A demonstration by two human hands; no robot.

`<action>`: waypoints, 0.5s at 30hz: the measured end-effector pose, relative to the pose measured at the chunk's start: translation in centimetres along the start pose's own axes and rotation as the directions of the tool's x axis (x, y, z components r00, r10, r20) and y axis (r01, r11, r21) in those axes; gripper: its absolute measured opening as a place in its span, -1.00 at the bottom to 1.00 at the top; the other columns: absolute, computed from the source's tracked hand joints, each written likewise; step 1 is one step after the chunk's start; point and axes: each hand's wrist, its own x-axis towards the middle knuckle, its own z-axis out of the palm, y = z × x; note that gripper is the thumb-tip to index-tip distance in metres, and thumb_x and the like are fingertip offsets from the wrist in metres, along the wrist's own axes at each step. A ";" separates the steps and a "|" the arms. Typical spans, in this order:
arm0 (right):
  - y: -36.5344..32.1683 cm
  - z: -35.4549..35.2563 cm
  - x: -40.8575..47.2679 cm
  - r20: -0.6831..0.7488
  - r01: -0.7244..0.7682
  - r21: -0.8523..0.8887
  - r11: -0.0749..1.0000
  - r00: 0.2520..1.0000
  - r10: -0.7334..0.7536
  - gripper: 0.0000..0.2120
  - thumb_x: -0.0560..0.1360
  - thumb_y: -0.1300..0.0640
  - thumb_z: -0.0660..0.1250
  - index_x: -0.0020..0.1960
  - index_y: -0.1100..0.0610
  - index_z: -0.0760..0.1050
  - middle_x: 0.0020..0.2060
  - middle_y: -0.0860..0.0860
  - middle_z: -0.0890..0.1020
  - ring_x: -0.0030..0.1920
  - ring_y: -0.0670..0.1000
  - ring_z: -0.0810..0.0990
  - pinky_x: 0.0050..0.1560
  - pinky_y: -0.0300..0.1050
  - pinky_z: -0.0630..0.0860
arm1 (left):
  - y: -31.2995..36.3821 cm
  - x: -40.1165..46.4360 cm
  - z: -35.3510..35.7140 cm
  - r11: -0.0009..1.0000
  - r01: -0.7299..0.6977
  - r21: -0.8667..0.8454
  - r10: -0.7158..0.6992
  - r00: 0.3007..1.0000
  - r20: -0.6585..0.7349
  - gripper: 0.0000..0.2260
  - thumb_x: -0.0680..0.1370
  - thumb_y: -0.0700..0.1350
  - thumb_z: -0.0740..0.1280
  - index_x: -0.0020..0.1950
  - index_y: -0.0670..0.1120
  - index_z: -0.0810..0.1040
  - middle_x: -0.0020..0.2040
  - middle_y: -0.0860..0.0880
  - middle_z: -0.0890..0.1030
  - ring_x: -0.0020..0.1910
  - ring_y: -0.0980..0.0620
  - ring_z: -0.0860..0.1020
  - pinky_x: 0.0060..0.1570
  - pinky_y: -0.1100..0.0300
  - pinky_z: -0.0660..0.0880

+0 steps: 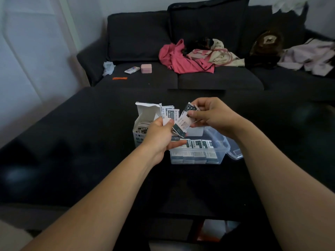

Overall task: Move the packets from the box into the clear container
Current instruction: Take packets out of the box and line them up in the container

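Note:
A white cardboard box (143, 120) with its flap open stands on the dark table, several packets still inside. Right of it sits the clear container (210, 154), with rows of white-and-dark packets (199, 144) standing in it. My left hand (159, 136) holds a fan of packets (169, 113) above the gap between box and container. My right hand (212, 115) pinches a few packets (183, 122) at the right edge of that fan, above the container's back edge.
The container's clear lid (235, 151) lies against its right side. The dark table (81, 151) spreads around. Behind it a dark sofa (199, 77) carries pink clothing (181, 60), a pink case (146, 68), a tissue pack (132, 70) and a brown bag (267, 43).

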 end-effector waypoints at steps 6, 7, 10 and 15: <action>0.1 0.5 0.3 0.036 0.131 -0.255 0.958 0.991 -0.126 -0.64 0.59 0.31 0.34 0.34 0.04 0.54 0.10 -0.03 0.62 -0.16 -0.11 0.71 -0.18 -0.17 0.66 | -0.1 0.2 0.6 0.996 0.077 -0.037 -0.076 0.997 0.027 -0.79 0.75 -0.13 0.05 0.23 -0.13 0.45 0.01 -0.21 0.68 -0.30 -0.08 0.72 -0.47 0.15 0.61; 0.1 0.5 0.3 0.039 0.152 -0.309 0.939 0.988 -0.147 -0.67 0.59 0.29 0.35 0.31 0.04 0.55 0.05 -0.03 0.64 -0.19 -0.15 0.69 -0.21 -0.22 0.63 | 0.0 0.2 0.6 0.994 0.098 -0.057 -0.096 0.995 0.025 -0.78 0.74 -0.14 0.05 0.23 -0.14 0.45 -0.01 -0.21 0.67 -0.34 -0.07 0.71 -0.50 0.17 0.58; 0.2 0.4 0.4 0.038 0.186 -0.430 0.883 0.981 -0.188 -0.78 0.57 0.26 0.39 0.19 0.08 0.57 -0.11 0.01 0.68 -0.19 -0.17 0.68 -0.20 -0.24 0.60 | -0.1 0.7 0.6 0.996 0.087 0.007 -0.087 0.996 -0.019 -0.78 0.73 -0.14 0.07 0.27 -0.13 0.45 -0.06 -0.20 0.65 -0.39 0.00 0.63 -0.55 0.23 0.51; 0.3 0.9 0.4 0.036 0.123 -0.412 0.903 0.992 -0.118 -0.90 0.59 0.23 0.37 0.10 0.15 0.54 -0.21 0.08 0.63 -0.43 -0.18 0.54 -0.41 -0.32 0.47 | -0.8 0.9 1.0 0.986 -0.059 0.157 0.062 0.998 -0.016 -0.83 0.74 -0.11 0.06 0.21 -0.08 0.42 0.05 -0.22 0.61 -0.30 0.00 0.57 -0.50 0.25 0.48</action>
